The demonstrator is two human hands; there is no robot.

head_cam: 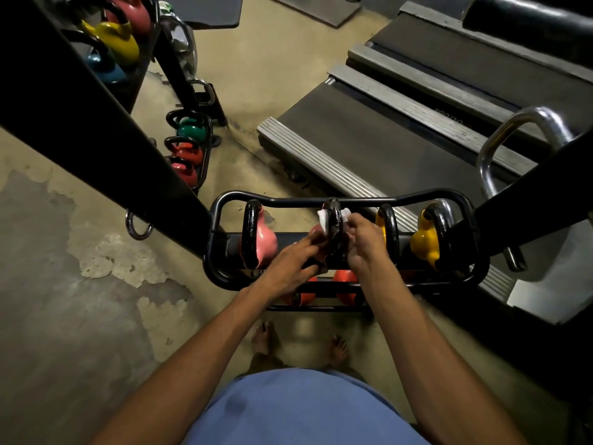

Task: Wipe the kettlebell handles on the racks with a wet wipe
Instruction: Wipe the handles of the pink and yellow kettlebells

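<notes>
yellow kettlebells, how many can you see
3: two at the right end of the near rack, one partly behind the right hand, one outermost; another on the far rack top left. More may be hidden.

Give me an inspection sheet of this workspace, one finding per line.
Surface: worn concrete floor, patchy and peeling.
Job's things: black rack holding pink kettlebell and two yellow kettlebells; white wipe wrapped over the black handle of the second kettlebell.
Clutter: nothing seen.
Grippers: left hand and right hand both at that handle, pressing the wipe.
Cables: nothing seen.
Surroundings: treadmills behind the rack, second small rack of kettlebells to the left, black frame beam overhead.
</notes>
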